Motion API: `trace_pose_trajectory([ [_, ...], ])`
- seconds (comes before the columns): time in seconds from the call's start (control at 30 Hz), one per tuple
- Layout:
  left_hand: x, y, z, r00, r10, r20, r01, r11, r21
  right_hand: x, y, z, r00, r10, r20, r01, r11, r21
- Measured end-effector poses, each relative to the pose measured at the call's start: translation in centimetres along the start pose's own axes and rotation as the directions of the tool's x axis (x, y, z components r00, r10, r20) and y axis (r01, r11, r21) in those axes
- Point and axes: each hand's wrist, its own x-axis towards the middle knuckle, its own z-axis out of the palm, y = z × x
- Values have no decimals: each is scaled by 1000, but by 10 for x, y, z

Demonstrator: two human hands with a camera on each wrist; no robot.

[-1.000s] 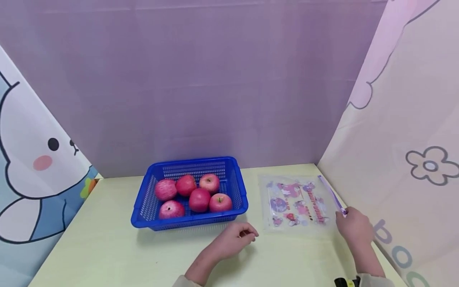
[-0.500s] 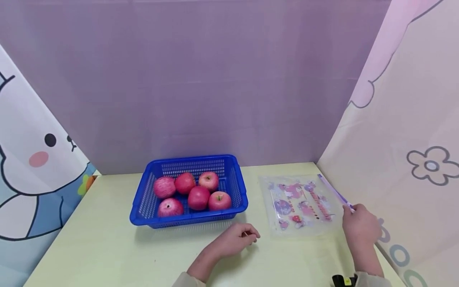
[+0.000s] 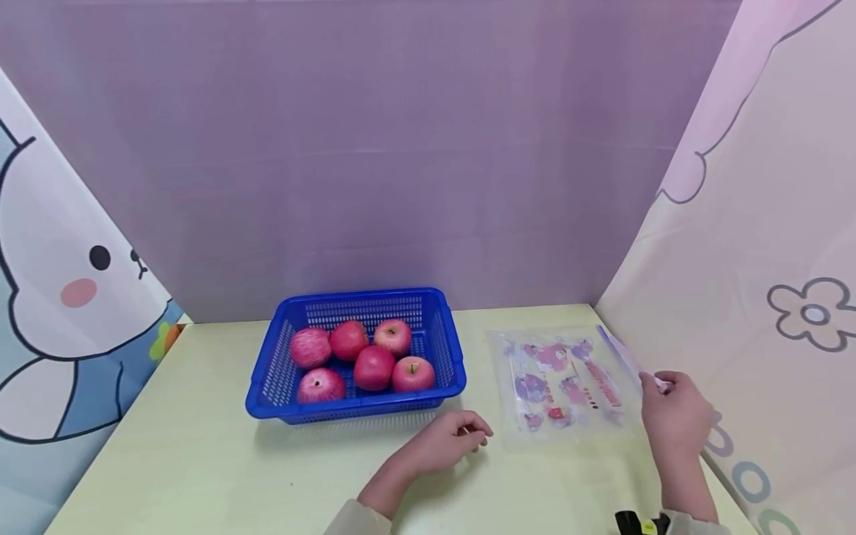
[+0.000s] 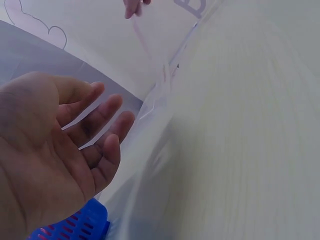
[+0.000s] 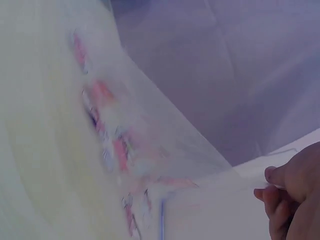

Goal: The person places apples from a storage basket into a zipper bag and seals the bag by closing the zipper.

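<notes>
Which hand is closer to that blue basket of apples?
Left: the left hand is just in front of the blue basket, near its right end. The right hand is farther right, pinching the clear bag by its edge.

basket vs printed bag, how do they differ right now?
Color: the basket is solid blue; the bag is see-through with pink and purple prints.
Shape: the basket stands open with raised, slotted walls; the bag lies mostly flat.
Contents: the basket holds six apples; no fruit shows in the bag.
Contact: the right hand pinches the bag's edge; neither hand grips the basket.
Shared: both rest on the table.
</notes>
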Motion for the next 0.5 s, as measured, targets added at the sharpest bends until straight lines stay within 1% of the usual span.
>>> trace_pose_trajectory([
  [0.17,10,1,7,1000,18,-19,-19,1000,-23,-7,-18,-7,998,-67,3,67,997,34],
  [0.2,13,2,8,1000,17,-18,-17,999,-30,-8,-23,-9,997,-76,6,75,996,38],
  [0.33,20,9,13,999,48,-11,-49,996,-74,-9,-44,-17,995,-93,38,90,993,77],
  [0.43,24,16,16,998,55,3,-55,990,-134,-10,-64,-21,992,-113,50,108,989,100],
  [0.5,27,21,18,999,44,23,-39,982,-187,-10,-77,-23,989,-143,23,139,983,123],
])
